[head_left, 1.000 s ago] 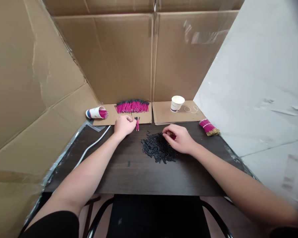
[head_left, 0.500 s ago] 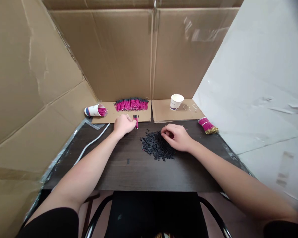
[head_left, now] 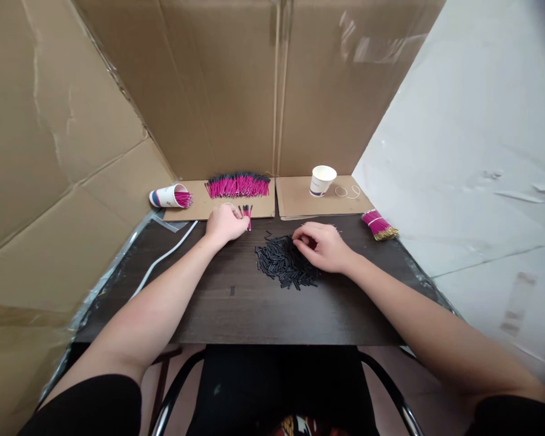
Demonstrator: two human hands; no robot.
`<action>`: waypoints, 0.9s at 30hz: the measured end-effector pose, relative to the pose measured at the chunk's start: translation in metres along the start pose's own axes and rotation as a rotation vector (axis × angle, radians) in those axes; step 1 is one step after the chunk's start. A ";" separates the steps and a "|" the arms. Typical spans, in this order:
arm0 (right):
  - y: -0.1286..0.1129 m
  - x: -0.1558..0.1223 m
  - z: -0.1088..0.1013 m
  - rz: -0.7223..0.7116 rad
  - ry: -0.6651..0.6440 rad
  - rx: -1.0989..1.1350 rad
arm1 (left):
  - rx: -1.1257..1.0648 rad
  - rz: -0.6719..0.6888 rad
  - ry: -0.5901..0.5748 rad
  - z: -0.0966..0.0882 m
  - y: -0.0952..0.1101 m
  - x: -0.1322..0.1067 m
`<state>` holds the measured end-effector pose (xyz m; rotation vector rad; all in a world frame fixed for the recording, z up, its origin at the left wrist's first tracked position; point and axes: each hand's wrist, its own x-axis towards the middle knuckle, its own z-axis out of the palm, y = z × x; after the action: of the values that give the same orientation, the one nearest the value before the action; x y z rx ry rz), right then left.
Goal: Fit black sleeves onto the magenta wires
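My left hand (head_left: 224,224) is closed at the front edge of the left cardboard sheet, its fingertips pinched on a thin magenta wire with a black tip. A few similar wires (head_left: 247,218) lie side by side at those fingertips. My right hand (head_left: 322,248) rests at the right side of a pile of short black tubes (head_left: 281,263), thumb and forefinger pinched together. What they hold, if anything, is too small to make out. Thin wire tips (head_left: 336,228) show just behind this hand; the rest of them is hidden.
A row of black-tipped magenta wires (head_left: 238,186) lies on the left cardboard (head_left: 195,209). A tipped paper cup (head_left: 163,197) holds more wires. An upright cup (head_left: 322,181) and rubber bands (head_left: 347,192) are on the right cardboard. A banded wire bundle (head_left: 379,225) lies far right.
The view has tilted slightly downward. At my left fingertips, a black-tipped wire now leans out beside the small group. My right hand keeps its pinch at the pile.
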<state>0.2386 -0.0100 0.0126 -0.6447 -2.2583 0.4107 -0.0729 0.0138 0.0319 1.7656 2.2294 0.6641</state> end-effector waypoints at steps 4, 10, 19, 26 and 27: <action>0.000 0.000 0.000 -0.008 -0.004 0.002 | -0.003 0.027 0.005 0.000 0.000 -0.001; 0.000 0.000 0.000 0.004 -0.023 -0.005 | 0.010 0.050 0.009 -0.001 0.004 -0.003; -0.001 0.000 -0.001 -0.003 -0.038 0.000 | 0.083 0.036 0.002 0.000 0.010 -0.009; -0.002 -0.001 0.000 -0.004 -0.045 0.024 | 0.096 0.026 -0.013 0.003 0.013 -0.015; -0.003 -0.001 0.000 -0.002 -0.046 0.027 | 0.095 0.023 -0.011 0.003 0.013 -0.015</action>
<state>0.2381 -0.0125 0.0134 -0.6251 -2.2928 0.4590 -0.0560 0.0024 0.0338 1.8370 2.2718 0.5604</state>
